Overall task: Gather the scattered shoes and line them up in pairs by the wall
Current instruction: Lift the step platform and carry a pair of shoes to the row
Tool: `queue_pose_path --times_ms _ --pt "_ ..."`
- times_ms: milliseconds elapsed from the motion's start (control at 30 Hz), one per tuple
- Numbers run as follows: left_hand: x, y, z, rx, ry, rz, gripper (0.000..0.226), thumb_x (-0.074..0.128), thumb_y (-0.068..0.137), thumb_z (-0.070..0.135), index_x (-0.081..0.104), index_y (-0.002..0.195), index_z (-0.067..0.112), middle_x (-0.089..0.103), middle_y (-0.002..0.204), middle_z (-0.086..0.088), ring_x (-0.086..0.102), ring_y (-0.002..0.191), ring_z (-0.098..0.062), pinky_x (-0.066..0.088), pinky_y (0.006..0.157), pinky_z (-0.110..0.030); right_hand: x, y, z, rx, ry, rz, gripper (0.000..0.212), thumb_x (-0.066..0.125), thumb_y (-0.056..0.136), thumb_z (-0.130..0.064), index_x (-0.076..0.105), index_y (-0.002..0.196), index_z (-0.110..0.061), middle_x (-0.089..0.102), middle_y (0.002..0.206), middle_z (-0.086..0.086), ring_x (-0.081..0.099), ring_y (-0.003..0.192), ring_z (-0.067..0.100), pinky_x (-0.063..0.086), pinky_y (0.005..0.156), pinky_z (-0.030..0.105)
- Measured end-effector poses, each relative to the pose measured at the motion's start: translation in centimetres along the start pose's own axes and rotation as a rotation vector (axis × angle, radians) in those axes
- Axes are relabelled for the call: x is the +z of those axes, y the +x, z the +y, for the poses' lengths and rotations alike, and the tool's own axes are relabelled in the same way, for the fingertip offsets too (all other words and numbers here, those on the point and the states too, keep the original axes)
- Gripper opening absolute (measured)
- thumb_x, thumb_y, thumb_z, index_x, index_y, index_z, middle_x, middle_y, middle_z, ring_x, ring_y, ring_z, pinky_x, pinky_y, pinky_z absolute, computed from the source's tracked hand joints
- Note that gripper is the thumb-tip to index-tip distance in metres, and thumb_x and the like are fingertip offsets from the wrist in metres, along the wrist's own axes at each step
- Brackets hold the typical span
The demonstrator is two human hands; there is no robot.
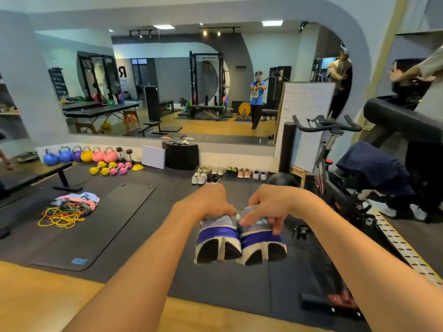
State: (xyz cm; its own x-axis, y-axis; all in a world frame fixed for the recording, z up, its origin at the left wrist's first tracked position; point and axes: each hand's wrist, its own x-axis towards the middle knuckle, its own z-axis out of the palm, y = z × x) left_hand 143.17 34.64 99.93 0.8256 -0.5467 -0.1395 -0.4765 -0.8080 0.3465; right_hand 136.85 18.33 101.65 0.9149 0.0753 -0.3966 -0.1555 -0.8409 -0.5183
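I hold a pair of white and purple sneakers in front of me, heels toward the camera. My left hand (211, 202) grips the left sneaker (217, 240) from above. My right hand (268, 204) grips the right sneaker (262, 243) the same way. Both sneakers hang in the air, side by side and touching. Ahead, by the wall under the mirror, several shoes stand in a row of pairs (231, 173), with a white pair (199, 179) and a dark pair (212, 179) slightly in front.
An exercise bike (335, 152) and a black ball (281, 180) stand at the right, with another person behind. Kettlebells (81, 155), small dumbbells (111, 168) and a bench (36, 174) sit at the left. Resistance bands (69, 210) lie beside a black mat (96, 226).
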Motion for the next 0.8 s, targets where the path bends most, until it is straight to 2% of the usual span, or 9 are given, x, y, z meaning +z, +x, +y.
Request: queue_pose_path --times_ms 133,200,300,433,467,567,700,733,800 --pt "-2.7 7.9 -3.6 -0.050 -0.048 -0.004 0.039 0.065 0.081 0.046 0.066 0.070 0.009 0.060 0.066 -0.003 0.054 0.056 -0.015 0.045 0.055 -0.026 -4.8 9.2 0.0 -0.036 -0.015 -0.066 0.036 0.074 0.077 -0.045 0.063 0.091 -0.014 0.060 0.080 0.008 0.065 0.059 0.018 0.053 0.050 0.021" --pt "-4.5 12.0 -5.8 -0.089 -0.102 0.020 0.040 0.065 0.082 0.047 0.066 0.070 0.008 0.060 0.063 -0.002 0.053 0.053 -0.014 0.043 0.048 -0.022 -7.5 13.9 -0.4 -0.049 -0.017 -0.080 0.035 0.073 0.077 -0.047 0.062 0.090 -0.016 0.060 0.080 0.008 0.064 0.057 0.017 0.053 0.049 0.020" --pt "-7.0 17.9 -9.0 -0.140 -0.188 0.048 0.036 0.066 0.083 0.046 0.062 0.069 0.013 0.061 0.064 -0.001 0.056 0.055 -0.013 0.044 0.047 -0.021 -11.0 20.4 -0.9 -0.057 0.035 -0.105 0.037 0.075 0.075 -0.044 0.062 0.094 -0.015 0.060 0.077 0.008 0.062 0.052 0.014 0.052 0.050 0.020" --pt "-9.2 27.0 -13.8 -0.220 -0.216 0.075 0.038 0.064 0.084 0.048 0.063 0.071 0.012 0.058 0.061 -0.002 0.053 0.052 -0.015 0.043 0.049 -0.023 -14.8 29.5 -0.6 -0.096 0.056 -0.179 0.041 0.078 0.075 -0.035 0.062 0.104 -0.010 0.066 0.092 0.009 0.068 0.072 0.017 0.054 0.058 0.022" --pt "-9.5 29.5 -15.1 -0.245 -0.227 0.077 0.039 0.063 0.084 0.048 0.064 0.075 0.011 0.059 0.063 -0.003 0.054 0.054 -0.015 0.043 0.050 -0.023 -15.5 32.0 -0.5 -0.103 0.063 -0.185 0.039 0.078 0.075 -0.033 0.061 0.103 -0.011 0.067 0.093 0.008 0.068 0.071 0.015 0.054 0.059 0.021" --pt "-10.0 37.6 -18.6 -0.273 -0.304 0.091 0.041 0.063 0.084 0.048 0.064 0.084 0.007 0.060 0.069 -0.005 0.055 0.059 -0.018 0.042 0.054 -0.025 -17.6 39.0 0.2 -0.106 0.098 -0.144 0.027 0.075 0.079 -0.030 0.060 0.094 -0.014 0.065 0.083 0.005 0.066 0.057 0.009 0.051 0.054 0.018" --pt "-11.4 48.1 -21.6 -0.335 -0.384 0.004 0.037 0.061 0.088 0.042 0.053 0.069 0.012 0.049 0.056 -0.002 0.043 0.043 -0.013 0.035 0.039 -0.016 -21.6 47.4 2.2 -0.029 0.161 -0.082 0.027 0.074 0.081 -0.027 0.058 0.096 -0.012 0.063 0.081 0.007 0.065 0.051 0.008 0.050 0.050 0.017" --pt "-11.7 50.9 -22.3 -0.358 -0.428 -0.014 0.036 0.060 0.089 0.040 0.051 0.068 0.013 0.046 0.053 -0.002 0.039 0.041 -0.012 0.033 0.039 -0.015 -22.8 49.3 3.0 -0.013 0.202 -0.060 0.026 0.075 0.081 -0.026 0.058 0.095 -0.013 0.062 0.082 0.008 0.064 0.052 0.008 0.051 0.051 0.018" --pt "-12.1 56.1 -23.6 -0.418 -0.560 -0.070 0.033 0.060 0.090 0.038 0.051 0.072 0.012 0.048 0.060 -0.006 0.042 0.050 -0.015 0.035 0.048 -0.021 -25.0 52.7 4.7 0.019 0.321 -0.012 0.027 0.077 0.079 -0.021 0.058 0.097 -0.015 0.060 0.084 0.008 0.061 0.056 0.009 0.054 0.054 0.022"
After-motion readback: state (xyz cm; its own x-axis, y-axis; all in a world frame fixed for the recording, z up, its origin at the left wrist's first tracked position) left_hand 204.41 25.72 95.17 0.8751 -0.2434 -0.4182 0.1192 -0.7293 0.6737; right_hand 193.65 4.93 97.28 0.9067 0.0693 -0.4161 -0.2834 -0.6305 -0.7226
